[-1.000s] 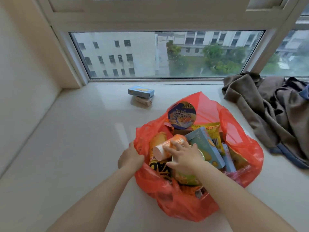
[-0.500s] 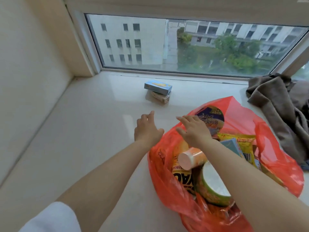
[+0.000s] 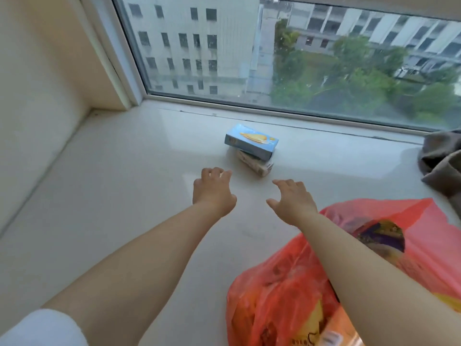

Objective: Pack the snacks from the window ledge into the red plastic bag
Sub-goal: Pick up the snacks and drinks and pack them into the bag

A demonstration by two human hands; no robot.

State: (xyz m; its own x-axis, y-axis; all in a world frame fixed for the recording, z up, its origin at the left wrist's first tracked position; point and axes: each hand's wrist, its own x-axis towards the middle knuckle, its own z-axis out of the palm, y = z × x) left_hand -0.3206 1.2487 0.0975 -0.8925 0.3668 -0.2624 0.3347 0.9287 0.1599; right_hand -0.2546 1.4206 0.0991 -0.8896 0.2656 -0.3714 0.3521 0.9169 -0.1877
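A light blue snack box (image 3: pixel 252 141) lies on top of a pale wrapped snack pack (image 3: pixel 254 165) on the window ledge (image 3: pixel 124 196), close to the glass. Both my arms stretch toward this small stack. My left hand (image 3: pixel 213 191) hovers just short of it on the left, fingers loosely spread and holding nothing. My right hand (image 3: pixel 291 201) is a little nearer to me on the right, also spread and holding nothing. The red plastic bag (image 3: pixel 294 283) sits at lower right, partly under my right forearm, with snack packs showing through it.
A grey-brown cloth (image 3: pixel 441 163) is bunched at the right edge of the ledge. The window pane (image 3: pixel 274 58) runs along the back, and a side wall (image 3: pixel 37 96) closes off the left.
Both hands have left the bag and moved forward toward the stacked boxes. The view has tilted forward, so the boxes look nearer and the bag has slid to the lower right.
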